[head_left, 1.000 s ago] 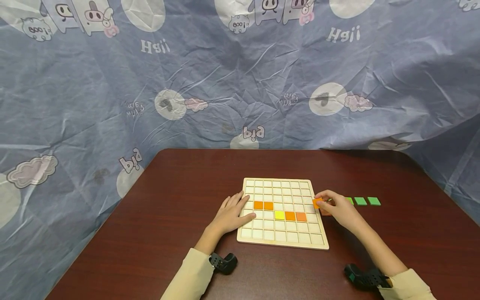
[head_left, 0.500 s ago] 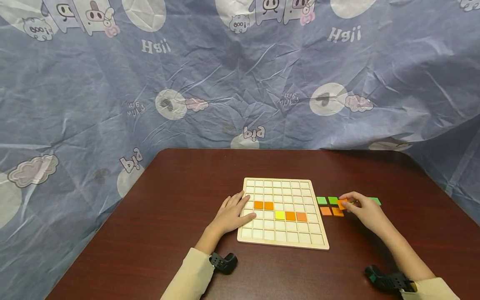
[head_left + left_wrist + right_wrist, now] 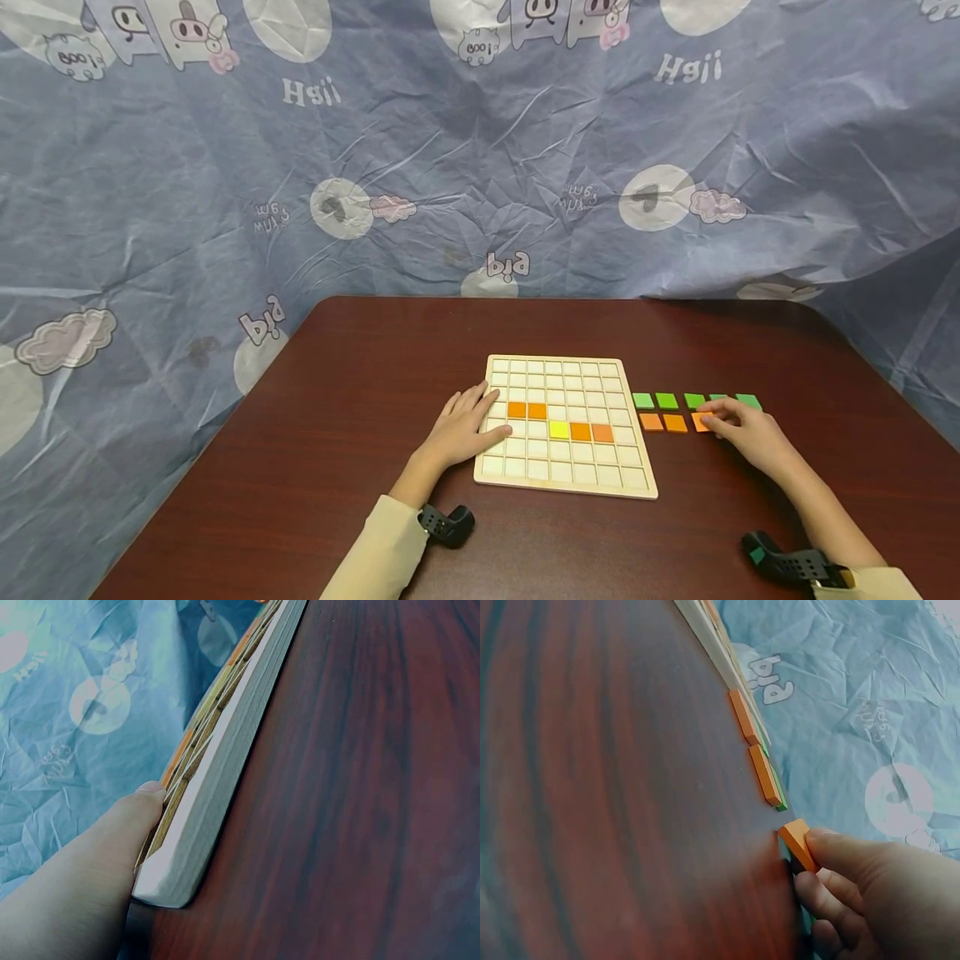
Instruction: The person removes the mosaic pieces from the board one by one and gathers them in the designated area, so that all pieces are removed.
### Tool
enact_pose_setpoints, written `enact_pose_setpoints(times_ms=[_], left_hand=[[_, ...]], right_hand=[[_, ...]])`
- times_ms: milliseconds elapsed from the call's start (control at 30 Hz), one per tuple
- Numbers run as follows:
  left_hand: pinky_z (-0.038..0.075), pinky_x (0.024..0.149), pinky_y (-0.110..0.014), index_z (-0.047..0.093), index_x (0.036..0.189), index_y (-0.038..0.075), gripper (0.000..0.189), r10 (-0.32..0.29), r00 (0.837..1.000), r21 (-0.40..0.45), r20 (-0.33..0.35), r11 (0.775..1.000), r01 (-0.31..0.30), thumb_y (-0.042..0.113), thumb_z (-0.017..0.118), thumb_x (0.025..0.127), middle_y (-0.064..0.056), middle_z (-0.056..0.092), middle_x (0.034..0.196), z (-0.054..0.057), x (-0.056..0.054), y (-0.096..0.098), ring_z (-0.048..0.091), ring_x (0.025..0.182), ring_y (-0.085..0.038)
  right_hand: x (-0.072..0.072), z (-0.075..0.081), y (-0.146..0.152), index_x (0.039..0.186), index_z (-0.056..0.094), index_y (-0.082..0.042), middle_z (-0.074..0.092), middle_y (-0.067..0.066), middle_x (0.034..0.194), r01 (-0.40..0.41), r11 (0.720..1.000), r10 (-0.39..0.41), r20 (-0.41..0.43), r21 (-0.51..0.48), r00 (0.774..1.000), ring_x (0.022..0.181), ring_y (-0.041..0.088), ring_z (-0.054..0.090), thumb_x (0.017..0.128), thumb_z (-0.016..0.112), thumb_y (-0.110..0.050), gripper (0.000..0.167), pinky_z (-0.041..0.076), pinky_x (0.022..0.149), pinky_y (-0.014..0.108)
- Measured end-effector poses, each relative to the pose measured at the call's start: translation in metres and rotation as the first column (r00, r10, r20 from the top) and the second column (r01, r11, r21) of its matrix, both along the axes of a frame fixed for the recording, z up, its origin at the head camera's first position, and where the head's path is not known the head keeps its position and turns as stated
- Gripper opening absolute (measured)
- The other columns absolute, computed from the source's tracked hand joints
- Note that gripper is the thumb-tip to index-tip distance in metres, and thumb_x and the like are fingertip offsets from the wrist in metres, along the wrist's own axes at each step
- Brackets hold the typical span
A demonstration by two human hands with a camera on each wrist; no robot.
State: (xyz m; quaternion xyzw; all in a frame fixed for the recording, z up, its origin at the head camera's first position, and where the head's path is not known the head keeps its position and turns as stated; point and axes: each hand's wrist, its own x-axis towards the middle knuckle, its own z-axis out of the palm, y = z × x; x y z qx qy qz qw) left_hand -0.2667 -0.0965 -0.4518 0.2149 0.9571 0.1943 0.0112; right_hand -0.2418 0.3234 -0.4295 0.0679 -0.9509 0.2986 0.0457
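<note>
My right hand (image 3: pixel 752 431) pinches an orange square tile (image 3: pixel 799 841) between thumb and fingers, at the right end of a row of orange tiles. Two more orange tiles, one lighter (image 3: pixel 652 422) and one deeper (image 3: pixel 676 424), lie to its left. My left hand (image 3: pixel 457 430) rests with spread fingers on the left edge of a pale wooden grid board (image 3: pixel 562 488); its thumb (image 3: pixel 139 810) lies over the rim in the left wrist view. Set in the board are two orange tiles (image 3: pixel 527 411) side by side, then a yellow tile (image 3: pixel 558 430) and two orange ones (image 3: pixel 591 432) in a lower row.
Behind the orange tiles, a row of several green tiles (image 3: pixel 666 401) runs rightward from the board, partly covered by my right hand. All lie on a dark red-brown table (image 3: pixel 360 375). A printed blue-grey cloth (image 3: pixel 450 167) hangs past its far edge.
My right hand has carried the orange tile rightward from the board's right edge, past the other two orange tiles, and lowered it beside them. My left hand has stayed in place.
</note>
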Motion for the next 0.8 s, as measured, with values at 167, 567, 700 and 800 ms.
enact_pose_setpoints(times_ms=[167,567,700,800], left_hand=[[0.009,0.115,-0.045,0.025,0.145,0.023,0.07,0.0,1.0,-0.002,0.003,1.0,0.0,0.061,0.038,0.088,-0.003,0.016,0.153,0.001,0.0,0.001,0.017,0.14,-0.022],[0.008,0.115,-0.045,0.025,0.145,0.024,0.07,-0.002,1.0,0.008,0.011,1.0,0.002,0.061,0.038,0.087,-0.002,0.016,0.153,0.0,-0.001,0.001,0.018,0.14,-0.023],[0.008,0.115,-0.044,0.023,0.145,0.025,0.071,0.004,1.0,-0.01,0.01,1.0,-0.004,0.063,0.037,0.087,0.0,0.014,0.154,-0.002,-0.002,0.0,0.017,0.141,-0.022],[0.008,0.115,-0.044,0.023,0.145,0.025,0.071,0.009,1.0,-0.013,0.01,1.0,-0.009,0.064,0.036,0.087,0.0,0.014,0.154,-0.002,-0.003,-0.001,0.017,0.141,-0.022]], right_hand=[[0.001,-0.002,0.004,0.109,0.061,-0.004,0.062,0.005,0.082,0.011,1.0,-0.011,-0.012,0.006,1.0,0.064,-0.003,0.047,0.092,0.052,-0.035,0.037,0.038,0.054,0.022],[0.0,-0.008,0.008,0.109,0.061,-0.005,0.062,0.011,0.092,0.015,1.0,-0.015,-0.036,0.004,0.999,0.065,-0.004,0.048,0.091,0.052,-0.034,0.036,0.041,0.057,0.022],[0.0,-0.011,0.008,0.107,0.062,-0.006,0.06,0.009,0.091,0.012,1.0,-0.012,-0.066,0.001,0.998,0.065,-0.005,0.046,0.091,0.053,-0.033,0.033,0.04,0.056,0.021],[0.0,-0.013,0.007,0.102,0.064,-0.007,0.058,0.008,0.093,0.009,1.0,-0.008,-0.11,0.007,0.994,0.065,-0.005,0.044,0.091,0.055,-0.03,0.027,0.039,0.056,0.021]])
